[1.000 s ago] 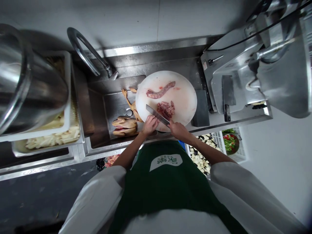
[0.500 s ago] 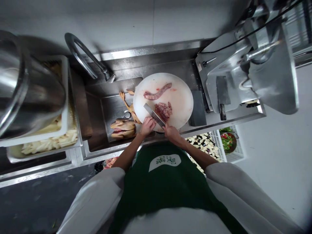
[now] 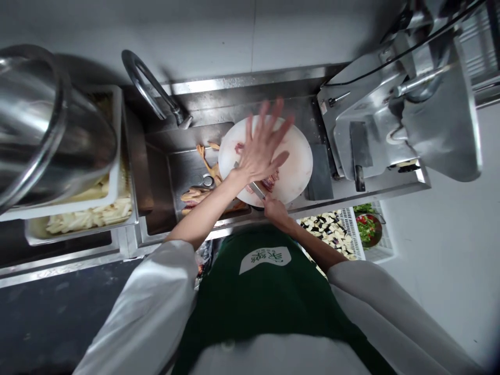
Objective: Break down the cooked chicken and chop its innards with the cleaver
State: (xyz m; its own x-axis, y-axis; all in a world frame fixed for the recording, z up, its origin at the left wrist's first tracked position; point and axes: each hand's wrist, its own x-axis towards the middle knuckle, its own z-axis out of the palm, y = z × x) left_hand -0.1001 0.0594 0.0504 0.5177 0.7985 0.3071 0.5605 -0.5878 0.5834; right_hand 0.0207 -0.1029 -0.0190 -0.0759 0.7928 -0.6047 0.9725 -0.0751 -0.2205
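My left hand [image 3: 262,148] is raised over the round white cutting board [image 3: 299,156], its fingers spread and slightly blurred, with nothing in it. Low at the board's near edge, my right hand [image 3: 275,211] grips a cleaver [image 3: 258,190], whose blade points up and to the left. Beside the blade lies a small heap of cut raw meat [image 3: 271,181], partly covered by my left hand. One end of a longer raw meat piece [image 3: 239,148] shows left of that hand; the rest of it is hidden.
In the sink left of the board lie a plucked bird [image 3: 193,197], half behind my left forearm, and bird feet [image 3: 205,156]. A faucet [image 3: 156,91] arches behind. At right are a second cleaver [image 3: 360,151] and a slicing machine [image 3: 437,114]. A large steel pot [image 3: 86,140] stands left.
My left hand has left the cleaver's side, risen and opened over the board, covering most of the long meat piece. My right hand stays on the cleaver. The view has shifted slightly.
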